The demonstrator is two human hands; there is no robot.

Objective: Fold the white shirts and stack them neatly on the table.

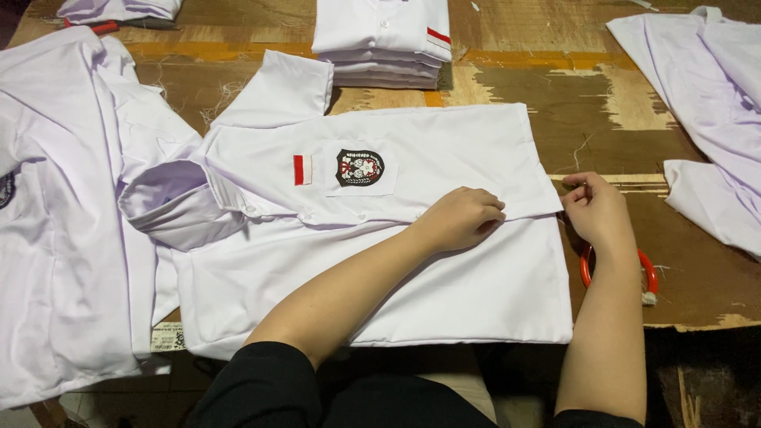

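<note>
We see the left hand (460, 218) lying knuckles-up on the white shirt (380, 261), fingers curled loosely and pressing the button placket near the hem, holding nothing. The right hand (594, 208) sits at the shirt's hem edge, thumb and fingertips pinched together on something very small there, too small for us to tell what, possibly a thread. Under the right wrist we see orange-handled scissors (646, 269) lying on the table, mostly hidden by the forearm. The shirt is spread flat on the wooden table (618, 103), front up, collar (170, 202) pointing to the left of the view, hem to the right; one short sleeve (281, 87) sticks up toward the far side. On its chest pocket we note a dark shield-shaped badge (359, 167), and just beside it a small red and white patch (302, 170). A paper tag (167, 338) shows at the shirt's near left corner. Further out: a stack of folded white shirts (384, 43) at the far edge, just beyond the sleeve; a loose white shirt (63, 214) on the left, touching the collar area; another loose white garment (705, 103) at right, well apart from the right hand. Both sleeves of the person are black, visible at the bottom.
</note>
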